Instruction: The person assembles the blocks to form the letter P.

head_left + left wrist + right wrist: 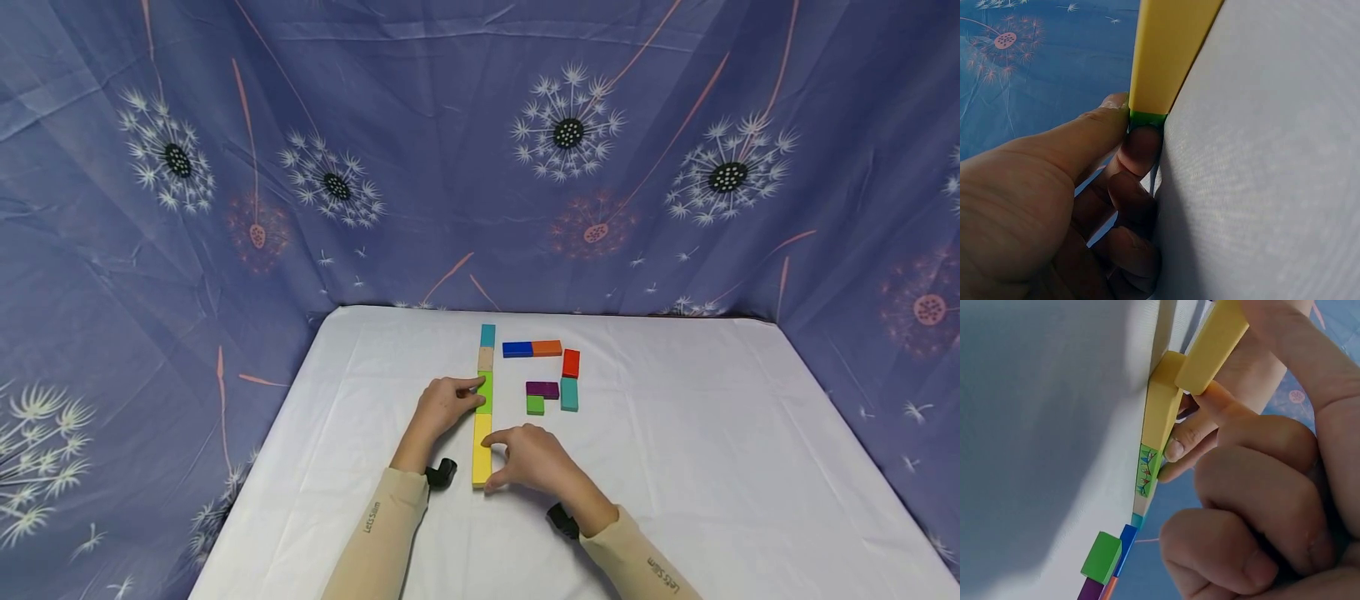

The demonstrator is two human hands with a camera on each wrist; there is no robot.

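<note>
Against half-hidden green block [488, 392], left hand [446, 403], fingertips apart; around cropped yellow block [1212, 355], pinch of right hand [534, 458].

Yellow blocks [1163, 403]: smooth, painted look, low satin sheen. Green block [1145, 472]: smooth too, small motif printed on one face. Tan block [486, 358]: matt, resembles bare wood. Table covering [675, 467]: white cloth, matt, fine weave showing close up. Backdrop [450, 167]: printed cloth, creased, faint sheen. Sleeves [386, 529]: matt, smooth knit-like fabric. Wrist devices [444, 472]: black, plastic-looking.
</note>
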